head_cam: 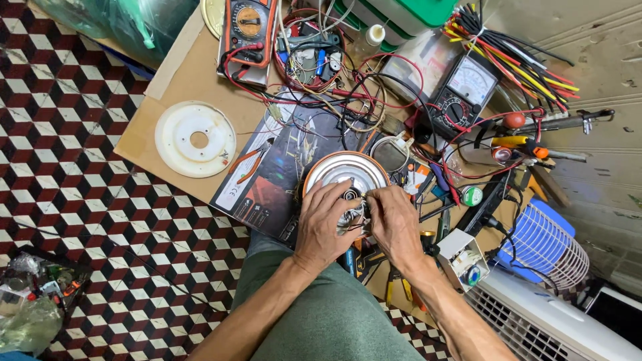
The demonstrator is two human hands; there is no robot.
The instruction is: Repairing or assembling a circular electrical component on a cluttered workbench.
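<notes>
Near the centre of the frame, both hands work at a round metal motor housing [346, 172] with an orange rim, which lies on a dark printed sheet [281, 170] over cardboard on the floor. The left hand [326, 224] and the right hand [394, 222] pinch a tangle of thin wires [352, 215] (fingertips closed on it) at the housing's near edge. A white plastic disc [195, 139] lies at left; an analogue multimeter [463, 93] sits at upper right.

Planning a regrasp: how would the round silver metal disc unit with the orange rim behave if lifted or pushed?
The round silver metal disc unit with the orange rim looks rigid and probably heavy for its size. Lying flat, it should slide rather than roll. The thin wires between the left hand and right hand look floppy and may snag.
</notes>
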